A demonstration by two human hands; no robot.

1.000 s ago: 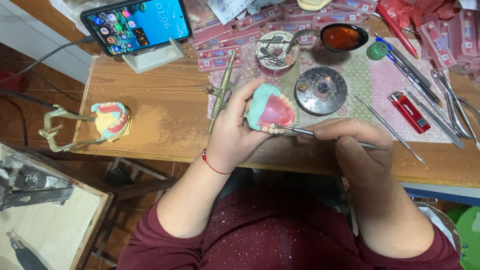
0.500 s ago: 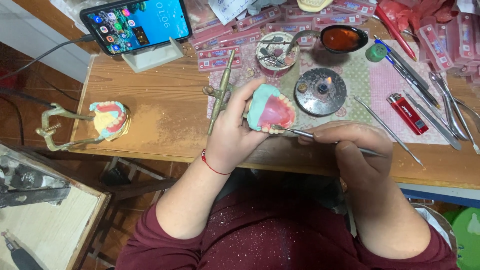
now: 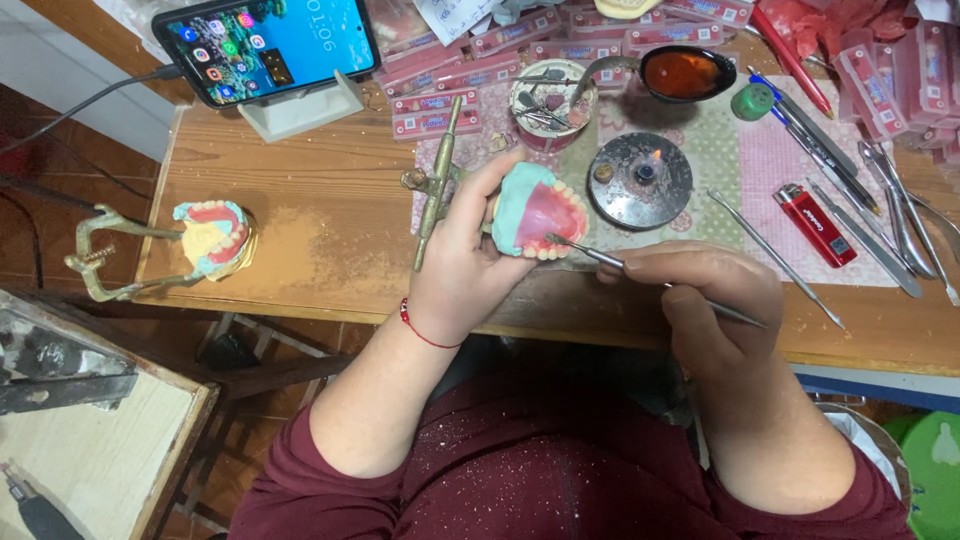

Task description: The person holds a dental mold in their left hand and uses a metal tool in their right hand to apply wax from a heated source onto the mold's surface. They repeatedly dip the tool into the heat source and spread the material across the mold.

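At the centre of the head view, over the wooden surface [image 3: 320, 200], the left hand [image 3: 465, 265] clasps a denture model [image 3: 538, 210] on its turquoise base, teeth facing the person. The right hand [image 3: 700, 290], at four o'clock from it, pinches a thin metal instrument [image 3: 650, 280] whose tip touches the pink wax. A slip could gouge the wax or loosen a tooth, I judge. A small burner [image 3: 640, 180] with a lit flame stands at one o'clock, near enough to scorch a straying finger. Both forearms angle inward, wrists bent.
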